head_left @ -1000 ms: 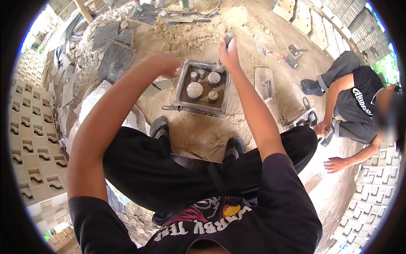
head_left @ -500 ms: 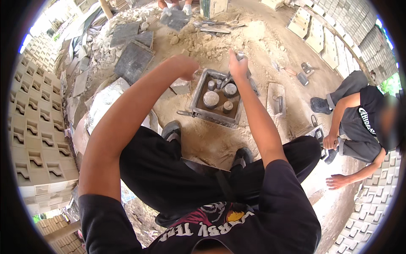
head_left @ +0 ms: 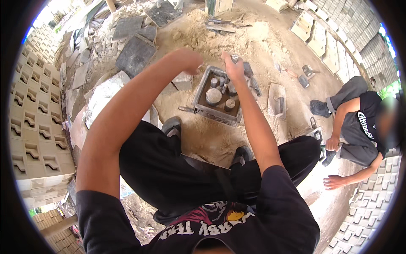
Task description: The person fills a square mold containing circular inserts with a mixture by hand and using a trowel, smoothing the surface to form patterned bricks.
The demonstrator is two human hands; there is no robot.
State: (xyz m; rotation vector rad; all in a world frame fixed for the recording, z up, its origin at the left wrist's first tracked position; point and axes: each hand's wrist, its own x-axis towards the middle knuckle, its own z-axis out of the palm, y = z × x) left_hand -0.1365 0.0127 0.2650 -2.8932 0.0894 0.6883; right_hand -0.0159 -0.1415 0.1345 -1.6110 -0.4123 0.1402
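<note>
A rectangular metal mould box (head_left: pixel 218 115) lies on the ground between my feet and my hands, with a side handle at its near left. Dark sand fills it, and several round grey pieces stand in the sand, the largest a flat-topped disc (head_left: pixel 213 96). Above the box's far right part, my right hand (head_left: pixel 234 68) grips a grey metal hand tool (head_left: pixel 235 58), whose lower end points down toward the pieces; its exact kind is unclear. My left hand (head_left: pixel 191 62) hovers by the far left corner, fingers bent downward and closed; what they hold, if anything, is hidden.
A pale tray (head_left: pixel 277 95) with a small tool and a hammer-like tool (head_left: pixel 303 80) lie to the right. A co-worker (head_left: pixel 359 122) crouches there. Dark slabs (head_left: pixel 134 57) and rubble lie far left; patterned blocks (head_left: pixel 36 127) are stacked at left.
My right hand and its tool have shifted slightly left over the box. My left hand has moved slightly toward the box corner. The dark slab at the far side, near gloved hands, has moved left.
</note>
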